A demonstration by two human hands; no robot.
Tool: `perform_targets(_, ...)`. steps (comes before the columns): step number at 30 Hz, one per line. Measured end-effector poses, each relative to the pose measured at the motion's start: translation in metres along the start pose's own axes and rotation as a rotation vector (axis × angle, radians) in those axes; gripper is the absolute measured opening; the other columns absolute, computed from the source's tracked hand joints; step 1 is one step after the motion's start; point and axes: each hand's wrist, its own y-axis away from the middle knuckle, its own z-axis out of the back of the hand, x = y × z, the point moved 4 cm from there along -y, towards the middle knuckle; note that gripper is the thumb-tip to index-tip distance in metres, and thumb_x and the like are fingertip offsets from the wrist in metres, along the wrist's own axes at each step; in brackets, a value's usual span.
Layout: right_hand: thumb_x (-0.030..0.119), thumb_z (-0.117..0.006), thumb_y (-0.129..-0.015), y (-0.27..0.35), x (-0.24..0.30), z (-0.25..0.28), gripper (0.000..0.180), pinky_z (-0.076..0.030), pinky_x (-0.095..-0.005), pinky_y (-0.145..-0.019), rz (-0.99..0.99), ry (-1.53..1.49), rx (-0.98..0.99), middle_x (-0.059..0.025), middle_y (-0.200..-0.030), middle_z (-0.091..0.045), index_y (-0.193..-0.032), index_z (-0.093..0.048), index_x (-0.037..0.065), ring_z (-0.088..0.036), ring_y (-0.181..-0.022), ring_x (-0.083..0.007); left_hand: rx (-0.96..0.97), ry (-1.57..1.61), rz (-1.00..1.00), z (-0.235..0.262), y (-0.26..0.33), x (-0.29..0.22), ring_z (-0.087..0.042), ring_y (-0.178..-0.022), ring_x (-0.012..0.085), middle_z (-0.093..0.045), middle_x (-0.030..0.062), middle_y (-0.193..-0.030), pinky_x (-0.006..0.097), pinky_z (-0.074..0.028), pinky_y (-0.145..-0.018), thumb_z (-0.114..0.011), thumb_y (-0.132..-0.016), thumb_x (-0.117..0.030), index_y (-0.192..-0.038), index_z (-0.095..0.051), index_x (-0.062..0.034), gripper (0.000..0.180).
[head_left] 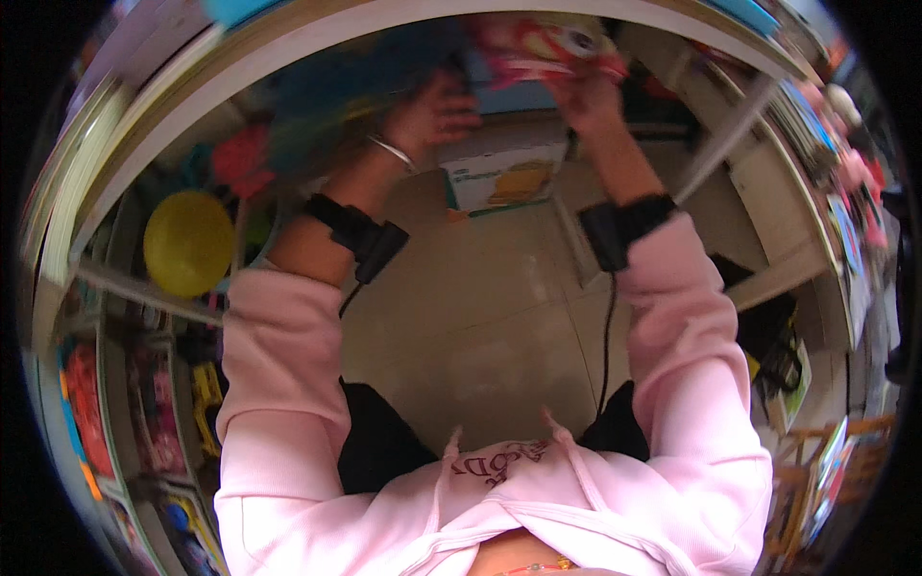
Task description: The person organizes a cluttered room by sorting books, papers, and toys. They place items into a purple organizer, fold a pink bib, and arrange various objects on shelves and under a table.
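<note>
Out in front, my right hand (593, 104) has its fingers closed on the lower edge of a pink-and-red fish-shaped thing (538, 50) with a big round eye. Its exact kind is blurred. My left hand (437, 113) is beside it to the left, fingers apart and nothing seen in them. Behind that hand lies a dark blue patterned surface (336, 91); whether the fingers touch it is unclear. Below and between the two hands, a white-and-green carton with a yellow picture (504, 182) stands on the floor.
A pale shelf edge (288, 60) arches over both hands. To the left are a yellow balloon (189, 243), a red thing (242, 161) and shelves of packaged goods (154, 408). On the right, a slanting metal bar (727, 139) runs beside shelving with books and soft toys (858, 178).
</note>
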Motion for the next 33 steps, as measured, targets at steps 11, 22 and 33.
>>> perform_targets(11, 0.013, -0.039, -0.092, 0.078, -0.137, 0.021, 0.026, -0.052, -0.0393, -0.081, -0.608, -0.208, 0.22, -0.0165, -0.11, -0.056, -0.114, -0.045, 0.0, -0.056, -0.101, -0.0275, -0.674, -0.303, 0.282, 0.249, 0.125, 0.064, -0.059, -0.091, 0.0225, -0.059, 0.0121, -0.105, 0.035, -0.05, -0.074, -0.048, -0.089, -0.034, -0.109, -0.057, -0.0042, 0.036)
perform_targets(22, 0.011, -0.048, -0.09, 0.108, -0.308, -0.046, 0.021, -0.049, -0.0367, -0.081, -0.636, -0.058, 0.09, -0.0086, -0.111, -0.056, -0.111, -0.049, 0.007, -0.056, -0.099, -0.0215, -0.321, 0.386, -0.153, 0.221, 0.138, 0.035, -0.056, -0.1, 0.0263, -0.054, 0.0114, -0.117, 0.043, -0.046, -0.088, -0.045, -0.089, -0.045, -0.123, -0.045, -0.0091, 0.049)
perform_targets(33, 0.01, -0.049, -0.089, 0.079, -0.308, -0.061, 0.018, -0.055, -0.0363, -0.07, -0.362, 0.171, -0.236, -0.0095, -0.097, -0.055, -0.106, -0.048, 0.004, -0.058, -0.091, -0.0232, -0.997, -0.762, -0.231, 0.313, 0.105, 0.028, -0.062, -0.073, 0.0299, -0.062, 0.0155, -0.08, 0.042, -0.049, -0.065, -0.06, -0.079, -0.042, -0.091, -0.062, -0.0062, 0.038)
